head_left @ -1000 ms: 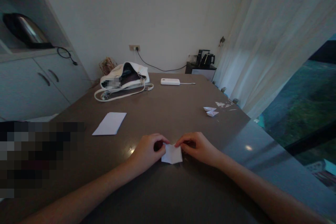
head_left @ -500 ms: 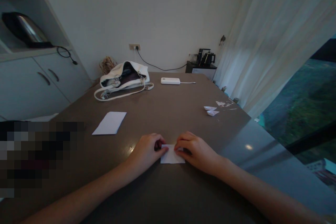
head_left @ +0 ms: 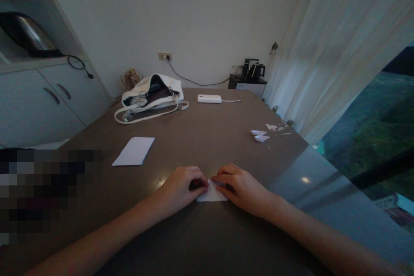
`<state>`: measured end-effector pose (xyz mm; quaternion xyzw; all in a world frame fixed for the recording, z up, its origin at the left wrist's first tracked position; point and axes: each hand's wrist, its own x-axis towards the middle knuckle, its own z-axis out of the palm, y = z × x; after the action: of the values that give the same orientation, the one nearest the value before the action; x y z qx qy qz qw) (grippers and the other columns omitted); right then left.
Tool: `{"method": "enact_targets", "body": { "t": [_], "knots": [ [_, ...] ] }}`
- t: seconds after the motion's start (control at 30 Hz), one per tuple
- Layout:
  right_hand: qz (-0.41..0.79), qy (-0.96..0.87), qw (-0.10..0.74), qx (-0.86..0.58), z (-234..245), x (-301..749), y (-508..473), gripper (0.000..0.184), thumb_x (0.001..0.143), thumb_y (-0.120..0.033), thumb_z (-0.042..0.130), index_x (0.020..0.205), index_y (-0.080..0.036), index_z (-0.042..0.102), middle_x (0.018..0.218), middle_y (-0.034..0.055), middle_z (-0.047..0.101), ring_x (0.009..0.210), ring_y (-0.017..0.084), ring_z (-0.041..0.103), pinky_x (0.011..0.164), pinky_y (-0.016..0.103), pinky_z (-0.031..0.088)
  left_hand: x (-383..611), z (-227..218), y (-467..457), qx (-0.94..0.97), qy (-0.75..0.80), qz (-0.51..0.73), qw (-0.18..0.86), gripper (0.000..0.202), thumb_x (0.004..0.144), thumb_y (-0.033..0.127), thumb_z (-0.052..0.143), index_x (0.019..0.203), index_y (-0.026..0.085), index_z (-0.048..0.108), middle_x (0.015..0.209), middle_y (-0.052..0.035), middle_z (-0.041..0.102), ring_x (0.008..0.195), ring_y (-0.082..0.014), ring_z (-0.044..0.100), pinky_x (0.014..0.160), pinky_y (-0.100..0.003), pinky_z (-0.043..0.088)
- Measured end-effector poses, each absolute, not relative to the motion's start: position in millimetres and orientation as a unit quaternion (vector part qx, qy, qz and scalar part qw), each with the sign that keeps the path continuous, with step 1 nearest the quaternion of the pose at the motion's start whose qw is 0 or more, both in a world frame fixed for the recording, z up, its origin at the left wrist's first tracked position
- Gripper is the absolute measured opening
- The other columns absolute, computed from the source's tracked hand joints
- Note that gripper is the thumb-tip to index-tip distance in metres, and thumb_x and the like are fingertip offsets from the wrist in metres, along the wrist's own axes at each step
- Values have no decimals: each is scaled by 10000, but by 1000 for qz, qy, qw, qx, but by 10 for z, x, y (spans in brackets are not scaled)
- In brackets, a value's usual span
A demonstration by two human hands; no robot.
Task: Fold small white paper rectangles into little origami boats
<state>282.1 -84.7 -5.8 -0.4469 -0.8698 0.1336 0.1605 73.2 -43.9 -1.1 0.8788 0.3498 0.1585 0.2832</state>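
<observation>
A small folded sheet of white paper [head_left: 212, 194] lies on the table close in front of me. My left hand [head_left: 190, 184] pinches its upper left part between thumb and fingers. From the other side, my right hand [head_left: 233, 182] grips the upper right part, its fingertips almost meeting those of the left. The paper's top corners are turned inward under my fingers, which hide part of the folds. Two small folded paper shapes [head_left: 261, 138] sit farther off to the right. A stack of white paper [head_left: 134, 151] lies to the left.
Toward the back of the brown table [head_left: 207, 133] are a white bag [head_left: 152, 92] with its strap and a white power bank [head_left: 209, 99] with a short cable. Paper scraps [head_left: 274, 127] lie near the right edge. A black kettle [head_left: 255, 71] stands beyond the table.
The fingers of both hands have drawn closer together at the paper's top. Its upper corners, square before, now slope inward. My view has shifted slightly.
</observation>
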Motion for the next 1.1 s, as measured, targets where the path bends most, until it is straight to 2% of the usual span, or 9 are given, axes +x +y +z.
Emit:
{"method": "enact_targets", "body": {
  "t": [0.23,0.47,0.67,1.1],
  "knots": [
    [140,-869,171,-442,-55,2817,-839,217,878,-167,534,1057,-180,658,950,75,623,912,181,560,814,278,446,697,-59,-364,872,313,161,340,116,835,171,596,850,179,711,843,-28,675,776,-140,624,716,-236,452],
    [143,-868,171,-444,-53,2817,-839,201,877,-172,531,1038,-177,652,943,75,619,901,180,560,799,278,451,710,-67,-361,898,304,145,284,160,826,176,621,967,183,696,883,-42,667,804,-150,620,726,-244,456],
    [143,-867,170,-446,-49,2816,-842,198,877,-170,532,1038,-173,646,945,75,619,906,184,558,812,290,447,691,-91,-369,927,261,138,233,185,859,147,565,976,195,700,954,-61,653,889,-170,600,795,-285,458],
    [132,-872,162,-443,-62,2813,-842,177,878,-159,525,1012,-168,641,947,77,614,905,181,550,811,286,445,695,-115,-408,932,244,136,230,208,885,141,522,1002,195,686,988,-68,608,916,-175,560,806,-291,444]
  ]
}}
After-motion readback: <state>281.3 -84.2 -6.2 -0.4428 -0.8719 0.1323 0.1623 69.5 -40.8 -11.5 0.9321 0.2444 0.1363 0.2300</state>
